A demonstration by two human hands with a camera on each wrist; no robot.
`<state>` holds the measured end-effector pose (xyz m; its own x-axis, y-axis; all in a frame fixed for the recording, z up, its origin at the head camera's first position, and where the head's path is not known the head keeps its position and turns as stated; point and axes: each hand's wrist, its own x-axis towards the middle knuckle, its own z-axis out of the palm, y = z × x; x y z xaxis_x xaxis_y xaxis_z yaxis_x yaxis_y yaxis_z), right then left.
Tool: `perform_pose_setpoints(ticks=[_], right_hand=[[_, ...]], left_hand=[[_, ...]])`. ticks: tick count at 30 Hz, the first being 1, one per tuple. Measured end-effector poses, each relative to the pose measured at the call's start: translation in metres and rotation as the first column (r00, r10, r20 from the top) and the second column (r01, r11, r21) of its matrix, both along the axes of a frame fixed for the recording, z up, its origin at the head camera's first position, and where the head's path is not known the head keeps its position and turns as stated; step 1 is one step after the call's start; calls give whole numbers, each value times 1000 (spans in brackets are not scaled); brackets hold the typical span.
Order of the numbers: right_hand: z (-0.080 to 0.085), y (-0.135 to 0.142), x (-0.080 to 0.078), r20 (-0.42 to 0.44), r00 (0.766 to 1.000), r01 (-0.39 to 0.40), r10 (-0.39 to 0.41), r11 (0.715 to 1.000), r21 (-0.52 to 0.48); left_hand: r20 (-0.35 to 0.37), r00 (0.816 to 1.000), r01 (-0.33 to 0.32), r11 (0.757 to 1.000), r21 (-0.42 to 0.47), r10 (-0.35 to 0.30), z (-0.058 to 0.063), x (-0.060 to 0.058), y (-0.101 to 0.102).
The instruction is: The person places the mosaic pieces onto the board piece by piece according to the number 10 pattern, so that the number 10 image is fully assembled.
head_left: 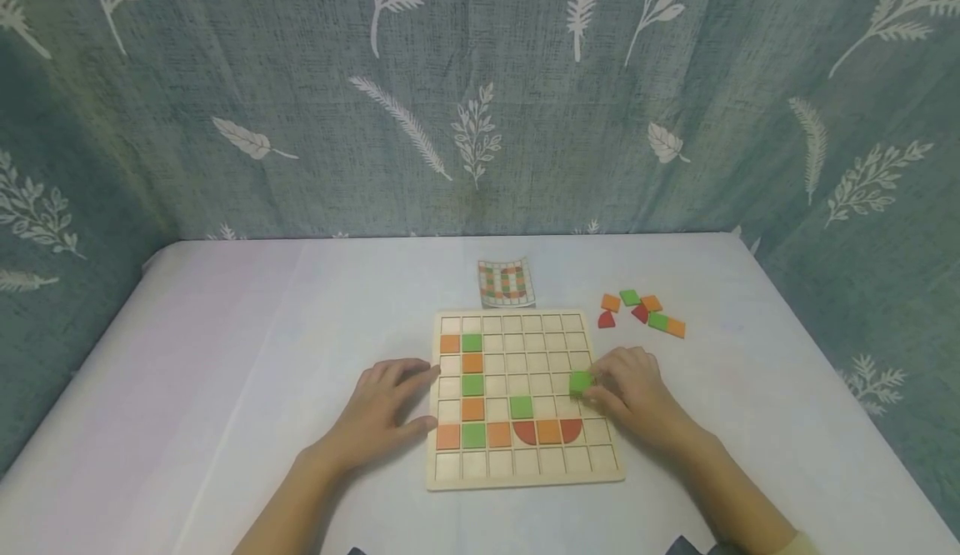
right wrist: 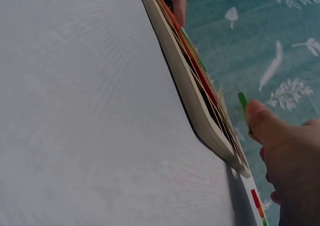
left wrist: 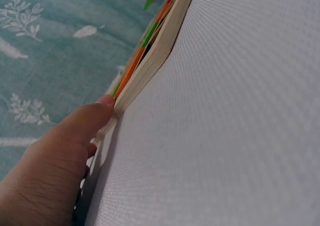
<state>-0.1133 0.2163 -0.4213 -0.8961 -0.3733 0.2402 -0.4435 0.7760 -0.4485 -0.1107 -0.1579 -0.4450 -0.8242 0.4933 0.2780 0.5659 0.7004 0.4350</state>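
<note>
A wooden grid board [head_left: 525, 482] lies on the white table, partly filled with tiles. My right hand [head_left: 637, 392] pinches a green square tile [head_left: 580, 383] over the board's right side. In the right wrist view this green tile [right wrist: 243, 102] stands out past the thumb, raised above the board surface. On the opposite edge rests my left hand [head_left: 382, 409], thumb and fingertips touching the rim with fingers loosely spread. Orange and green squares fill cells of the left columns. Low on the grid, an orange square [head_left: 549, 431] sits between two red quarter-round tiles [head_left: 572, 430], below another green square [head_left: 521, 407].
Behind the board lies a pattern card [head_left: 506, 282] with a coloured grid. Several loose tiles, among them a green one [head_left: 629, 297] and a red one [head_left: 606, 319], lie at the back right. A leaf-print cloth [head_left: 420, 138] hangs beyond the table.
</note>
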Motion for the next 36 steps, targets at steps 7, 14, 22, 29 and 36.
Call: perform_pose_setpoints(ticks=[7, 14, 22, 29, 36], right_hand=[[2, -8, 4, 71, 996, -62, 62, 998, -3], [0, -8, 4, 22, 991, -134, 133, 989, 66], [-2, -5, 4, 49, 989, -141, 140, 990, 27], [-3, 1, 1, 51, 998, -27, 35, 987, -155], [4, 10, -4, -97, 995, 22, -37, 988, -150]], left_hand=[[-3, 1000, -2, 1000, 1, 2, 2, 1, 0], [17, 1000, -12, 1000, -5, 13, 3, 2, 1], [24, 1000, -13, 1000, -5, 13, 5, 2, 1], [28, 1000, -11, 1000, -3, 11, 7, 2, 2], [39, 999, -18, 1000, -8, 19, 7, 3, 2]])
